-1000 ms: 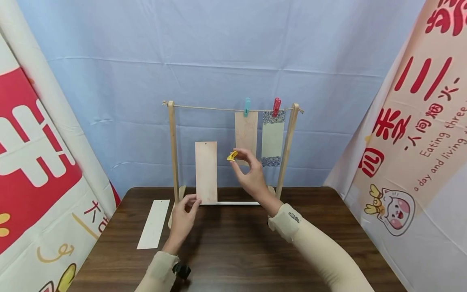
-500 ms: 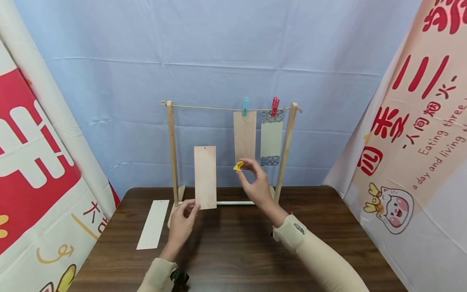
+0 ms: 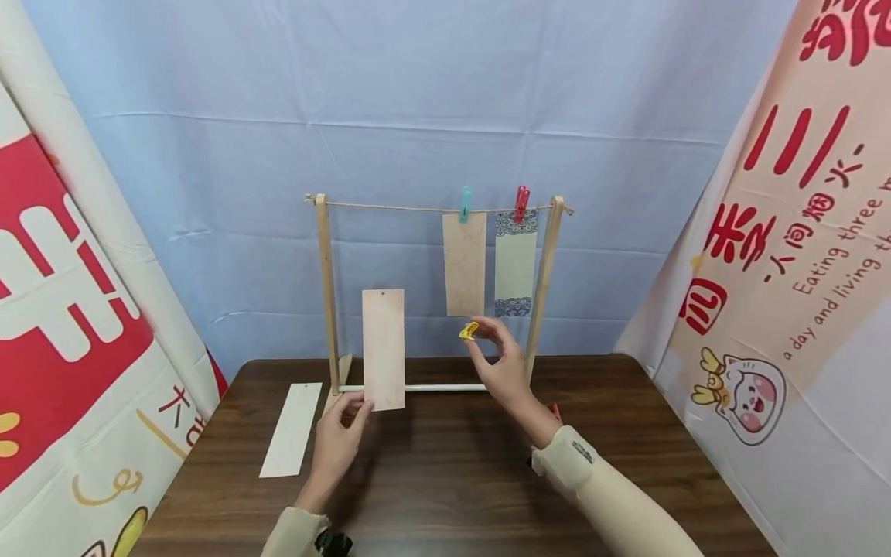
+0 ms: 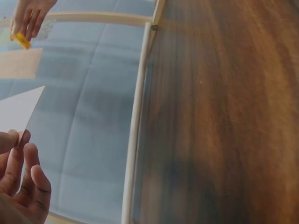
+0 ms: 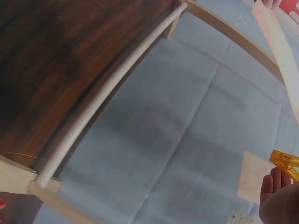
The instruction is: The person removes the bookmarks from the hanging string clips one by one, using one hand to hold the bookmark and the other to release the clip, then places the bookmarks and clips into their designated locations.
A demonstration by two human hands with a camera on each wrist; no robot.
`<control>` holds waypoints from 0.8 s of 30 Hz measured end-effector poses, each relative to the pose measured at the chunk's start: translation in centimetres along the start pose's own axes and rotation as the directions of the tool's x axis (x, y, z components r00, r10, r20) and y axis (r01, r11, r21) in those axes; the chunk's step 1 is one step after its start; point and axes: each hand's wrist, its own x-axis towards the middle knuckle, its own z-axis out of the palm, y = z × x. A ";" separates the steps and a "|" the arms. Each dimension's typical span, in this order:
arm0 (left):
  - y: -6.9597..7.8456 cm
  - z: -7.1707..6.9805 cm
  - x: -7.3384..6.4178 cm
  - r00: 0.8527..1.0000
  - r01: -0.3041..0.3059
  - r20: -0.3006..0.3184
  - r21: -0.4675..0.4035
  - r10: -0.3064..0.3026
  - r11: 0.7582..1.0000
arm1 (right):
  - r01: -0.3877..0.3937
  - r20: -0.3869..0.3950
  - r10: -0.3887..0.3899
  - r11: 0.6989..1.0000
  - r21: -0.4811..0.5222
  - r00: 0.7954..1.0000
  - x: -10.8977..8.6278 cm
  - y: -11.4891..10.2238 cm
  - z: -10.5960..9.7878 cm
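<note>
– Blue cloth (image 3: 418, 85) behind, brown table (image 3: 445, 487) below. Hands?
– L hand (image 3: 337, 441) fwd, pinching pale card (image 3: 384, 348) at bottom L corner; it's upright, in front of rack (image 3: 326, 294).
– Other?
– R hand (image 3: 506, 370) higher, thumb + fingers pinching yellow clip (image 3: 469, 331), just under hanging card (image 3: 464, 263).

head view faces forward, down; 2 nearer ones share white rod (image 3: 445, 387).

A thin, pale pink rectangular card (image 3: 384, 348) with a small hole near its top edge is standing upright in the air, the left hand (image 3: 339, 437) pinching it by its lower left corner. A small yellow plastic clothespin (image 3: 469, 331) is tilting between the right hand's (image 3: 504, 365) thumb and fingers, apart from the card.
</note>
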 end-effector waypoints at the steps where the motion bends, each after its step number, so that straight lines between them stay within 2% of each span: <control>1: -0.1 -0.1 -0.1 1.000 0.009 0.002 0.009 -0.009 1.000 | 0.002 -0.003 -0.002 1.000 0.002 1.000 -0.2 0.1 -0.1; 6: -0.7 -0.7 -0.6 0.999 0.034 0.001 0.032 -0.034 0.999 | 0.001 -0.023 -0.002 1.000 -0.020 1.000 -1.0 0.4 -0.7; 17: -1.3 -1.6 -1.5 0.999 0.050 0.001 0.015 -0.050 0.999 | -0.048 -0.056 0.047 0.999 -0.013 0.997 -2.6 1.7 -2.0; 24: -2.0 -2.5 -2.0 0.997 0.068 -0.033 0.032 -0.067 0.997 | -0.089 -0.098 0.083 0.994 -0.058 0.992 -3.7 2.3 -3.5</control>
